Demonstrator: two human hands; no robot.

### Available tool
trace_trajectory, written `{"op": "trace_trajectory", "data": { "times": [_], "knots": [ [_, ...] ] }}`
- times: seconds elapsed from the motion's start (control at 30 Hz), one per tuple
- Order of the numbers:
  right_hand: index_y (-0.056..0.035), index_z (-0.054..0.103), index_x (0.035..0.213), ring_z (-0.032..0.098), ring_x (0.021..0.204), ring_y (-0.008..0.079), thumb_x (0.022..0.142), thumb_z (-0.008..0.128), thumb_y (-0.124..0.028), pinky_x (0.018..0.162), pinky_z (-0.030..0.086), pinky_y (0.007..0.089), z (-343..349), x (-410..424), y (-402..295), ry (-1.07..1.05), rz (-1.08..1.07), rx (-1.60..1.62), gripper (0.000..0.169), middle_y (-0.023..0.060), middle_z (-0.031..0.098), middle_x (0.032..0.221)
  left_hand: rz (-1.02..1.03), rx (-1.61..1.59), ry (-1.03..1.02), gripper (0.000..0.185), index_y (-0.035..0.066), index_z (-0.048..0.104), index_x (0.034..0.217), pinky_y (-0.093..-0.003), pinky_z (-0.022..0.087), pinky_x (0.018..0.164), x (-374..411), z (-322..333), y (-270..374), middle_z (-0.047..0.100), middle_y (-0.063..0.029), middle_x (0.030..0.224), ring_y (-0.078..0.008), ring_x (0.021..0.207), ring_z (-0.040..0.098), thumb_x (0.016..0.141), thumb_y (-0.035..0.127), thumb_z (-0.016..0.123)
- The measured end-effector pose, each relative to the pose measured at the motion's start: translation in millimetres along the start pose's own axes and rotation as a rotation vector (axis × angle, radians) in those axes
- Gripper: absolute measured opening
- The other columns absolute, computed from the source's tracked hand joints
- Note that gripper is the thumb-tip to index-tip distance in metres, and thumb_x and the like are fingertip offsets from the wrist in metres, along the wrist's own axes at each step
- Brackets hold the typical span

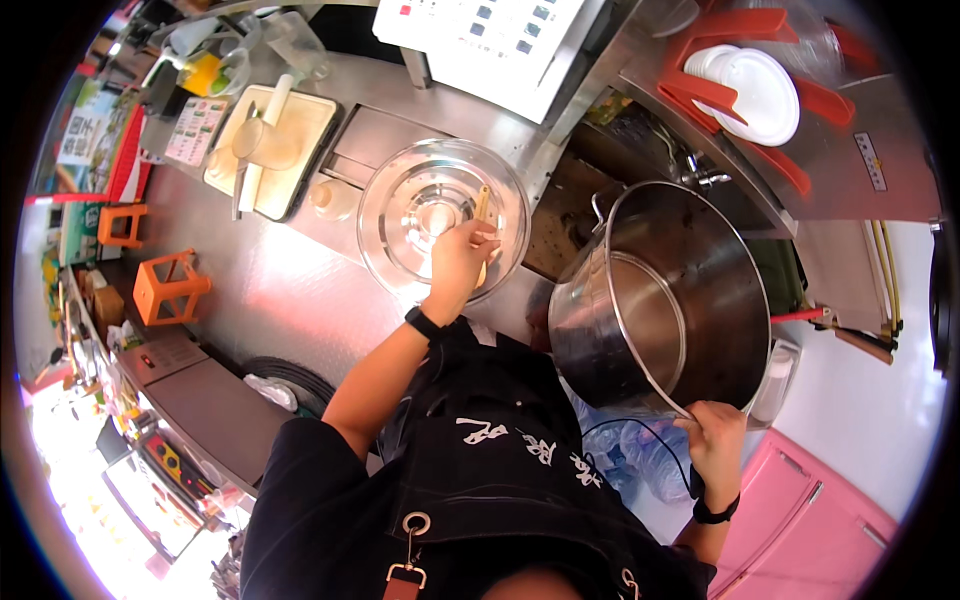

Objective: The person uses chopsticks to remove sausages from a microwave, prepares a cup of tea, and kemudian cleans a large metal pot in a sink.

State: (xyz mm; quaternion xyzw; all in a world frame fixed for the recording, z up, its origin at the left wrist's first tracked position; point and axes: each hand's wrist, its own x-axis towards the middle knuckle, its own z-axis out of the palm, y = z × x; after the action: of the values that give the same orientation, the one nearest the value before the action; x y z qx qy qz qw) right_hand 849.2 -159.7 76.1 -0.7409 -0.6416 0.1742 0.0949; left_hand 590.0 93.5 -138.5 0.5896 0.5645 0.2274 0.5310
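My left hand (pixel 461 255) has its fingers closed around the middle of a light wooden utensil (pixel 484 202). Part of that utensil is hidden behind the fingers. It lies over a round, clear bowl or lid (pixel 390 255) on the steel counter, with shiny metal rings visible in its middle. My right hand (pixel 712 439) grips the near rim of a large stainless steel stockpot (pixel 652 300). The pot is tilted, its mouth facing right, beside the sink. Only a dull, stained interior shows in it.
A sink (pixel 562 217) with a faucet (pixel 705 176) lies behind the pot. Left of the bowl are a small jar (pixel 334 199) and a cream tray (pixel 300 120) holding utensils. White lids (pixel 761 97) stand in a red rack. Plastic bags (pixel 645 457) and a pink cabinet (pixel 802 517) are lower right.
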Motion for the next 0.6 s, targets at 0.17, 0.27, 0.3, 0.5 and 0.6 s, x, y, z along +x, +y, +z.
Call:
{"op": "trace_trajectory", "data": {
  "times": [0.17, 0.27, 0.3, 0.5, 0.6],
  "knots": [
    [0.0002, 0.054, 0.066, 0.053, 0.057, 0.0352, 0.065, 0.074, -0.007, 0.053, 0.039, 0.0419, -12, -17, -9, -0.039, 0.051, 0.019, 0.020, 0.0149, 0.052, 0.060, -0.024, -0.178, -0.200, 0.017, -0.001, 0.069, 0.093, -0.0247, 0.050, 0.056, -20, 20, -7, 0.068, -0.0073, 0.069, -0.0109, 0.060, 0.064, 0.084, 0.013, 0.071],
    [0.0012, 0.054, 0.067, 0.054, 0.059, 0.0353, 0.065, 0.073, -0.006, 0.054, 0.040, 0.0421, -14, -27, -20, -0.013, 0.114, 0.022, 0.020, 0.0154, 0.053, 0.061, 0.007, -0.077, -0.281, 0.016, -0.004, 0.068, 0.097, -0.0235, 0.051, 0.060, -19, 32, -21, 0.068, -0.0076, 0.075, -0.0104, 0.066, 0.064, 0.089, 0.009, 0.066],
    [0.0013, 0.054, 0.067, 0.054, 0.059, 0.0353, 0.066, 0.073, -0.007, 0.054, 0.040, 0.0421, -15, -31, -23, -0.004, 0.134, 0.020, 0.020, 0.0155, 0.053, 0.061, 0.003, -0.141, -0.301, 0.015, -0.004, 0.068, 0.096, -0.0235, 0.051, 0.062, -17, 38, -26, 0.069, -0.0078, 0.076, -0.0102, 0.069, 0.064, 0.089, 0.009, 0.066],
    [0.0009, 0.053, 0.067, 0.054, 0.060, 0.0354, 0.068, 0.073, -0.009, 0.055, 0.040, 0.0417, -15, -49, -30, -0.010, 0.265, -0.003, 0.022, 0.0154, 0.054, 0.062, 0.081, -0.175, -0.412, 0.016, -0.003, 0.069, 0.099, -0.0243, 0.052, 0.075, -15, 55, -29, 0.071, -0.0086, 0.089, -0.0110, 0.082, 0.066, 0.090, 0.008, 0.065],
    [0.0010, 0.053, 0.067, 0.054, 0.059, 0.0357, 0.068, 0.073, -0.010, 0.055, 0.040, 0.0420, -12, -54, -31, 0.010, 0.283, 0.006, 0.023, 0.0153, 0.054, 0.062, 0.101, -0.131, -0.418, 0.016, -0.003, 0.069, 0.101, -0.0246, 0.052, 0.076, -17, 60, -26, 0.072, -0.0079, 0.091, -0.0115, 0.083, 0.066, 0.088, 0.007, 0.066]
  ]
}}
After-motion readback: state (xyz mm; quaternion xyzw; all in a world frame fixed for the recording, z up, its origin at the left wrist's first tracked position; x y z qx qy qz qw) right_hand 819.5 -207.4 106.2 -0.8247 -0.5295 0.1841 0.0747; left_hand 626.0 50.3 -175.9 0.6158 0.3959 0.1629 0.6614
